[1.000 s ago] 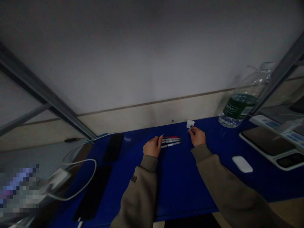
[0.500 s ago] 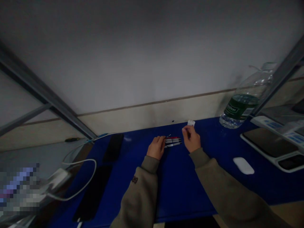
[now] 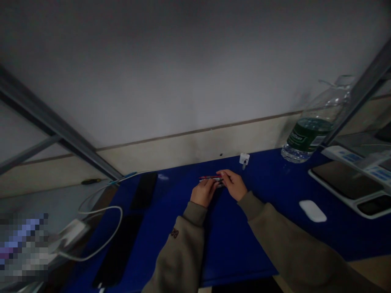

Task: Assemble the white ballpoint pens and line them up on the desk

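A small bundle of pens [image 3: 210, 179] with red and white barrels lies across the middle of the blue desktop [image 3: 235, 244]. My left hand [image 3: 204, 192] closes around the bundle from the near side. My right hand [image 3: 232, 184] pinches its right end, and the fingers hide part of the pens. A small white block [image 3: 244, 158] with a dark piece below it sits by the wall, just beyond my right hand and apart from it.
A large water bottle [image 3: 311, 130] and a white mouse [image 3: 312, 211] stand on the right, beside a dark tablet [image 3: 345, 179]. Two black phones [image 3: 117, 248] and a white charging cable [image 3: 100, 211] lie at the left. Metal frame bars [image 3: 45, 122] cross both sides.
My right hand has left the white block by the wall and moved left onto the pens. Both hands now meet around the bundle, which has lifted or shifted under them.
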Demonstrator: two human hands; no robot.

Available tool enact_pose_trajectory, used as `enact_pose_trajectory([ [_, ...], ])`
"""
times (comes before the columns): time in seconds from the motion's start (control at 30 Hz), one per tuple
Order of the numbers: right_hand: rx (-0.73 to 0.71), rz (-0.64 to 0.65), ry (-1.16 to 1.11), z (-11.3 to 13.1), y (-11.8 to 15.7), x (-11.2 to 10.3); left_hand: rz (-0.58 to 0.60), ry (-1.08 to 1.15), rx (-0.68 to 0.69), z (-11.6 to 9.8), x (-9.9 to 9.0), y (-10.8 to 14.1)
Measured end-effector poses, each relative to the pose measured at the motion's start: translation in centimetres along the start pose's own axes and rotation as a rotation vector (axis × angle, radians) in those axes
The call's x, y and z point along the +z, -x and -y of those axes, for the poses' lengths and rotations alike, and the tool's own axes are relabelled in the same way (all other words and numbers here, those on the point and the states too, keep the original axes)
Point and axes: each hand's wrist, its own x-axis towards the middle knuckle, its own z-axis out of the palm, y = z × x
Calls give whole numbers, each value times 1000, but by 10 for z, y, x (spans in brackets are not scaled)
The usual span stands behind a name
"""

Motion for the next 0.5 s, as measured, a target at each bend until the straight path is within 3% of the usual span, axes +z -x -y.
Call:
enact_pose_trajectory([
  [0.1, 68, -55, -88, -7, -6, -5, -21, -12, -69, 2, -4, -1],
  [0.5, 68, 36, -161, -3, -7, -10, -42, 144, -40, 11, -4, -2],
])
